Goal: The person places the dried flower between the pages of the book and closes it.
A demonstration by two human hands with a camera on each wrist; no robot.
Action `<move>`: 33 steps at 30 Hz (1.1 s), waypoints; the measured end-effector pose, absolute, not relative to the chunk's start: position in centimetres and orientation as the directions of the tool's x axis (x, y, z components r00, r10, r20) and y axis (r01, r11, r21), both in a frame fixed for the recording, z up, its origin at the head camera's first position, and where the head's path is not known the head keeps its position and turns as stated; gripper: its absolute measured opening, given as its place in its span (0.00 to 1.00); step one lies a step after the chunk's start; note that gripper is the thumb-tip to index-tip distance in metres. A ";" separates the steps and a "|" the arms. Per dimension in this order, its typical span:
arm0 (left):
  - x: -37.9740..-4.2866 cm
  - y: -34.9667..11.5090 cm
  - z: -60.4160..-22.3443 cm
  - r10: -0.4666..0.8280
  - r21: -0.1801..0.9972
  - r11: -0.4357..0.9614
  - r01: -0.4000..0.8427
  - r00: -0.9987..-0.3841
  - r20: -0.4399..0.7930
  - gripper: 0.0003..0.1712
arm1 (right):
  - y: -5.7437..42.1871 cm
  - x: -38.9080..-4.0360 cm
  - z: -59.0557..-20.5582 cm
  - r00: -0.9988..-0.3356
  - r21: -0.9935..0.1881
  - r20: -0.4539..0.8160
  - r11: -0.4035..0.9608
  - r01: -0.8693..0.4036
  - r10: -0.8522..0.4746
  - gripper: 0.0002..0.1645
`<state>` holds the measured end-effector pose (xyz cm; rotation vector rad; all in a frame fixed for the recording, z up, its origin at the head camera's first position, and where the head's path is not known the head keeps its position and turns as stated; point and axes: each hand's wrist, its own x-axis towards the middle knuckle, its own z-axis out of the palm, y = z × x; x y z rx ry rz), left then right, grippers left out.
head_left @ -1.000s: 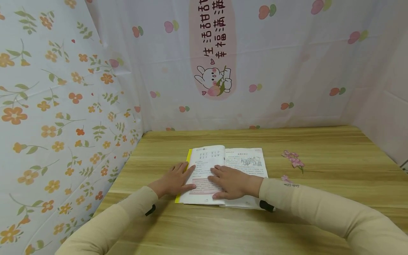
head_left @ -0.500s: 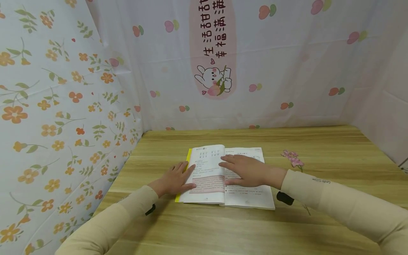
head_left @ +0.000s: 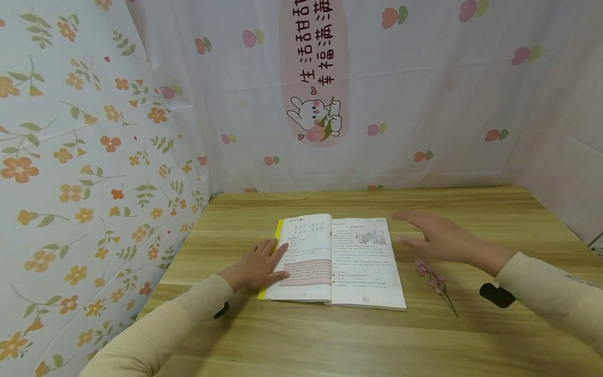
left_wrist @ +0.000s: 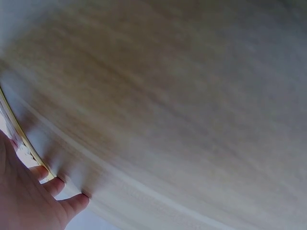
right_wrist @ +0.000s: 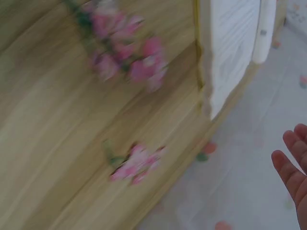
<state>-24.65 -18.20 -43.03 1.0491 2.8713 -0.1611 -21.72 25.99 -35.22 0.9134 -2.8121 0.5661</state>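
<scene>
An open book [head_left: 363, 262] with printed pages and a yellow cover edge lies on the wooden table. My left hand [head_left: 256, 266] rests along its left side, thumb on the page; in the left wrist view its fingertips [left_wrist: 79, 201] reach past the book's edge onto the wood. Off to the right of the book, my right hand [head_left: 447, 238] is raised over the table with fingers extended and nothing held. Near it lies a sprig of pink flowers [head_left: 435, 280] with a thin stem. The right wrist view shows a second pink flower piece [right_wrist: 136, 164], mostly covered by the hand in the head view.
The wooden table [head_left: 301, 340] ends at the back against a white cloth [head_left: 424, 104] printed with tulips and a rabbit. A flower-patterned cloth [head_left: 94, 183] hangs along the left side.
My right hand has lifted off the book and swung right, over the flowers, uncovering the right page. The left hand stays at the book's left side.
</scene>
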 end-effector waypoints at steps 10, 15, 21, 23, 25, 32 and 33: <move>-24.9 -18.3 -43.2 0.629 -0.073 0.767 0.638 -0.769 -0.116 0.47 | 33.4 -21.7 -37.7 -0.937 -0.563 0.228 0.749 -0.349 -0.265 0.30; -24.8 -18.3 -43.0 0.635 -0.070 0.761 0.644 -0.763 -0.117 0.47 | 34.9 -22.0 -39.7 -0.981 -0.633 0.131 0.749 -0.195 -0.144 0.34; -24.7 -18.3 -43.2 0.631 -0.074 0.764 0.641 -0.766 -0.122 0.47 | 35.4 -22.7 -41.5 -0.994 -0.687 0.057 0.719 -0.106 -0.092 0.34; -24.7 -18.3 -43.3 0.632 -0.068 0.764 0.642 -0.766 -0.119 0.47 | 35.4 -22.9 -42.0 -0.996 -0.689 0.038 0.720 -0.088 -0.084 0.35; -24.7 -18.2 -43.4 0.634 -0.069 0.763 0.643 -0.765 -0.118 0.47 | 35.5 -23.1 -42.4 -0.997 -0.681 0.029 0.728 -0.076 -0.077 0.36; -24.8 -18.3 -43.6 0.626 -0.090 0.768 0.634 -0.773 -0.106 0.47 | 35.2 -23.6 -43.2 -0.997 -0.658 0.048 0.749 -0.072 -0.053 0.35; -24.8 -18.3 -43.6 0.626 -0.088 0.768 0.634 -0.773 -0.103 0.47 | 35.1 -23.6 -43.2 -0.997 -0.655 0.056 0.752 -0.075 -0.051 0.35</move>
